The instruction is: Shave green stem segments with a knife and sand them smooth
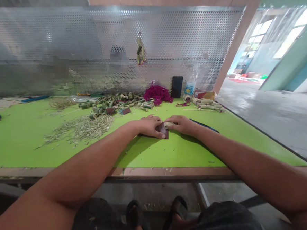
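Holding sandpaper (163,132), left hand (150,126), right hand (182,125)

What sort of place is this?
Probably a small handicraft workshop. A green workbench is strewn with cut bamboo-like pieces and shavings, beside a tangle of magenta cord, and a bare concrete floor runs alongside.

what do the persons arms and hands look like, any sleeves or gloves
Both arms are bare, with no sleeve in view on the left arm or the right arm. The left hand and the right hand wear no gloves, and no watch or bracelet shows.
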### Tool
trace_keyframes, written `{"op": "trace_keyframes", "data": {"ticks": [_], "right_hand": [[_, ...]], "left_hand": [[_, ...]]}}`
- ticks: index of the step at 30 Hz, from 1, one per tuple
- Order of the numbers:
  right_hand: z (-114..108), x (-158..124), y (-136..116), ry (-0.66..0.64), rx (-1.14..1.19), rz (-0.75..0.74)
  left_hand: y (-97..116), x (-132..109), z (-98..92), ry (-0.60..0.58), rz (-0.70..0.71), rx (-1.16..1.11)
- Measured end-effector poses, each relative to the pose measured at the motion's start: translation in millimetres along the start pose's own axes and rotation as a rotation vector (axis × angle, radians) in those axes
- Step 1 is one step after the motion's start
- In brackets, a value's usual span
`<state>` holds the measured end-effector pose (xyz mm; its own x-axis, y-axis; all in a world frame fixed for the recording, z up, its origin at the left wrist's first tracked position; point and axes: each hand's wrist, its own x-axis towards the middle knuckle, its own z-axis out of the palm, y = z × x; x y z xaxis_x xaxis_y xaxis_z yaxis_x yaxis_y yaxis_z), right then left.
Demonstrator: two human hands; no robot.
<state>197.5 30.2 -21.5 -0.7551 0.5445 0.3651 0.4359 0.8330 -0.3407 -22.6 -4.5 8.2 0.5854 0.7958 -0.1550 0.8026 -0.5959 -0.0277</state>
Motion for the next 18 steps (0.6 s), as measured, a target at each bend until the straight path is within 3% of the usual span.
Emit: {"op": "trace_keyframes", "data": {"ticks": [2,7,11,15,18], "right_hand": [[0.7,0.8,2.0,0.040,-0.030,0.020],[1.1,-3.2,2.4,-0.057,0.056,-0.086],[0.2,-1.4,7.7,0.056,-0.068,-0.012],[1.9,-2.5,8.7,-0.016,-0.005,-0.118],[3.9,-2.0,10.4,0.043,-0.038,-0.061]], "left_hand": [[-1.0,0.5,0.4,0.003,0.009,0.006],[-2.6,1.4,1.0,0.000,0.022,0.013],[-4.4,2.5,2.6,-0.007,0.009,0.020],[-7.6,4.5,5.3,0.004,0.034,0.014],[-8.4,6.7,5.2,0.007,0.043,0.022]]}}
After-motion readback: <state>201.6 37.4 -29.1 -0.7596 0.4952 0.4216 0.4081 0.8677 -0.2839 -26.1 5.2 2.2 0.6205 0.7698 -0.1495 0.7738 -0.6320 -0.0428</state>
